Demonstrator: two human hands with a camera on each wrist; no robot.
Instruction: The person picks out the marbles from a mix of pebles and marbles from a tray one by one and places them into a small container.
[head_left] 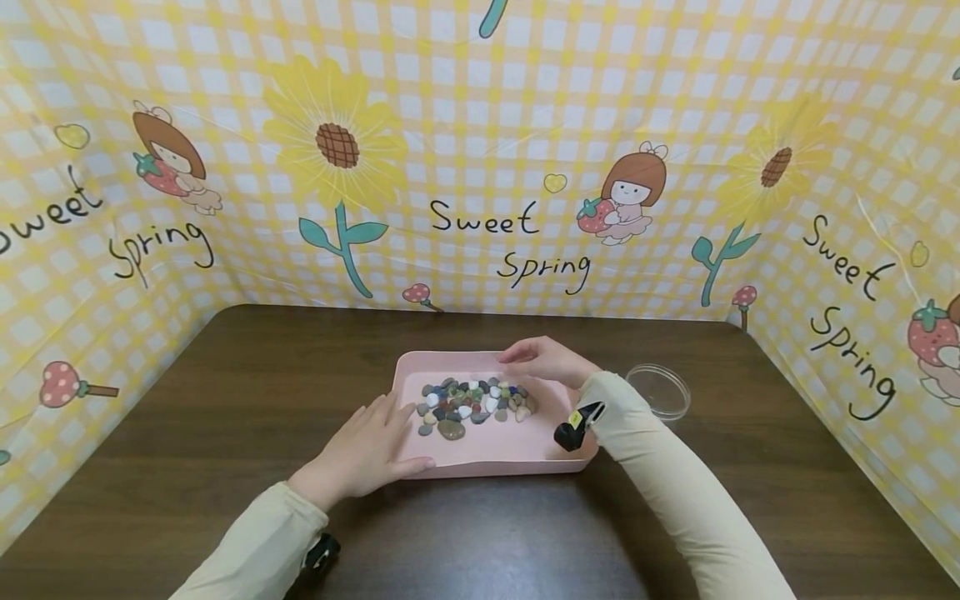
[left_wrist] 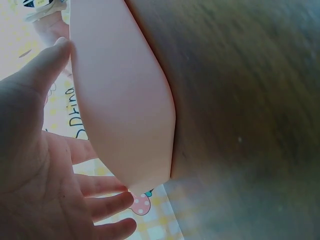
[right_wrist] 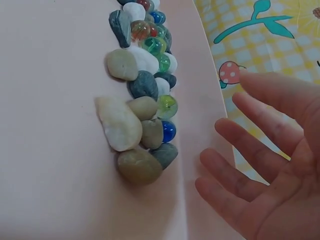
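**A:** ok so what's your left hand (head_left: 360,454) up to?

**B:** Spread wide, nothing in it lol. It's at the near left corner of the pink tray (head_left: 502,454), thumb along the near rim, fingers along the left side.

**A:** and your right hand (head_left: 551,362)?

**B:** Also loose, fingers apart, not holding anything. It's over by the far wall of the tray, toward the right. Honestly can't tell if I'm touching that wall or just hovering.

**A:** What's in the tray?

**B:** A pile of stones (right_wrist: 120,125) and glass marbles (right_wrist: 167,106), in a rough band running left to right, closer to the far wall. White, grey and tan stones, with green and blue marbles mixed in. There's a big brown stone (head_left: 452,429) on the near side, toward the left. Pale ones sit at the right end.

**A:** Anything around it?

**B:** Clear round dish (head_left: 658,392) just right of the tray, past my right sleeve (head_left: 660,467). Could be a lid, can't tell. It's all on a dark wood table (head_left: 300,358), with yellow checked cloth (head_left: 480,100) behind and down both sides, "Sweet Spring" printed on it.
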